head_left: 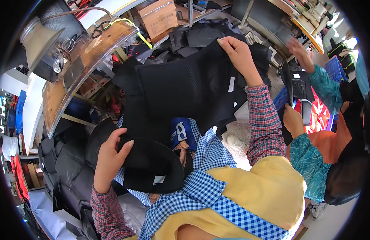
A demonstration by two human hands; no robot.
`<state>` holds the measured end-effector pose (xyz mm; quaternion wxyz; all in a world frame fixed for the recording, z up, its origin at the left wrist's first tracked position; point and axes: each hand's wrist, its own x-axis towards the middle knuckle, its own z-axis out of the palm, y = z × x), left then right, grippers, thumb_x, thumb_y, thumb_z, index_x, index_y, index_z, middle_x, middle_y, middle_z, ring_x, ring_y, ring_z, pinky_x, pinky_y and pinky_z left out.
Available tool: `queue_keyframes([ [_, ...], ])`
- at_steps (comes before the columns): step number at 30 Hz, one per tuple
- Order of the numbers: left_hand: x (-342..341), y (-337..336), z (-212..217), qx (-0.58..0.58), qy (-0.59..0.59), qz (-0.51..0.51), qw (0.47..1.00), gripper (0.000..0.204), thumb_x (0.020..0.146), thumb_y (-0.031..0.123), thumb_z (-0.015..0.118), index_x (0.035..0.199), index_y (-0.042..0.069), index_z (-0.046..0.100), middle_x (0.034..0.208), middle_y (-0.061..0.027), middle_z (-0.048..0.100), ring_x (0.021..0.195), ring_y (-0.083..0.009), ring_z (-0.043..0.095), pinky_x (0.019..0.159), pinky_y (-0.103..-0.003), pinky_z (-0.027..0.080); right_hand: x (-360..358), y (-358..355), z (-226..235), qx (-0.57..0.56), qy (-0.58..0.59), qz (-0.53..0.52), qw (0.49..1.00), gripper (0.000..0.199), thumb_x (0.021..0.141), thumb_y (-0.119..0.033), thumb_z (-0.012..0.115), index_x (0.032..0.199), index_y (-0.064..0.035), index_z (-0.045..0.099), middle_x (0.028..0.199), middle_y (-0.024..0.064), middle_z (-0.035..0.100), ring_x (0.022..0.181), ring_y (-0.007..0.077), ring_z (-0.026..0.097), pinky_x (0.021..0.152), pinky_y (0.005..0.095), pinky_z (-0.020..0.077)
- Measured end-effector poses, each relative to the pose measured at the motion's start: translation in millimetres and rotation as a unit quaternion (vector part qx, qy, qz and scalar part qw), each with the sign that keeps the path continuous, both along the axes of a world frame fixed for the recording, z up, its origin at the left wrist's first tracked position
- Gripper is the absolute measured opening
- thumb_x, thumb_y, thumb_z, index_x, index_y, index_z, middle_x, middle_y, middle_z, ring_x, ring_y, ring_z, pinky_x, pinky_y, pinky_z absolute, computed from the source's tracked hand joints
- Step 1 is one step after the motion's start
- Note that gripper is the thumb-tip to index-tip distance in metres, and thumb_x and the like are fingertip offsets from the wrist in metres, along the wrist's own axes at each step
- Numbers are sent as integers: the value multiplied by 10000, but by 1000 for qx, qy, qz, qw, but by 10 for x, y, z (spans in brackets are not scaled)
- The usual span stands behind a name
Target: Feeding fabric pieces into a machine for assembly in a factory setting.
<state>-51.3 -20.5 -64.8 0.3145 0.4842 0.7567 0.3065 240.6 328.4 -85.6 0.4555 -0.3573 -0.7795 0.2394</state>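
Observation:
A large black fabric panel (169,84) with a mesh-like section spreads in front of me. My right hand (241,56) is closed in a pinch on its far right corner, arm stretched out. Nearer, my left hand (111,154) curls thumb and fingers around the edge of a rounded black fabric part (151,160); whether this joins the panel I cannot tell. A white label (159,180) shows on the rounded part, and another white tag (231,84) lies by the panel's right side. Below sits my blue checked apron (213,154).
A wooden-topped sewing table (89,56) with scissors (101,29) stands at left. Black pieces (201,37) are heaped beyond the panel, near a cardboard box (157,18). More black bundles (73,164) lie at left. At right, a co-worker's hand (293,122) holds a black piece (299,86).

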Motion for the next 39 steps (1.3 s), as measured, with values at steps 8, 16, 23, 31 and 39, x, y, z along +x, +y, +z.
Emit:
queue_keyframes([
  [8, 52, 293, 10, 119, 139, -15, 983, 553, 845, 199, 720, 1303, 1, 482, 1289, -182, 537, 1135, -306, 560, 933, -358, 455, 3, -255, 444, -33, -17, 136, 990, 251, 952, -233, 610, 956, 18, 624, 765, -50, 546, 755, 36, 481, 690, 206, 403],
  [16, -8, 585, -188, 84, -89, -138, 983, 720, 836, 218, 734, 1406, -26, 367, 1391, -159, 474, 1276, -241, 459, 1087, -353, 322, -109, -390, 598, -21, -46, 116, 992, 229, 939, -211, 622, 978, 13, 643, 793, -32, 593, 754, 51, 513, 686, 211, 410],
  [23, -60, 35, -208, -22, 29, 51, 998, 688, 869, 265, 712, 1396, -35, 388, 1297, -217, 551, 1158, -251, 582, 951, -328, 471, -33, -236, 386, 33, -28, 24, 999, 195, 935, -179, 629, 1014, -6, 672, 774, -11, 609, 736, 55, 513, 663, 238, 423],
  [31, -147, -43, -94, 11, -58, -45, 997, 316, 874, 188, 653, 1061, -62, 600, 897, -97, 648, 824, -160, 589, 766, -287, 478, -52, -109, 256, 67, -91, -135, 984, 279, 940, -250, 610, 1073, -11, 667, 856, 133, 680, 794, 190, 633, 741, 320, 476],
  [39, -71, 52, -85, 93, -110, -91, 985, 264, 879, 108, 617, 1086, -53, 580, 908, -149, 637, 846, -205, 611, 787, -305, 477, -658, -820, 284, 261, -22, -2, 965, 358, 877, -188, 647, 1196, -34, 596, 1289, 180, 553, 1224, 338, 511, 1034, 426, 394],
])
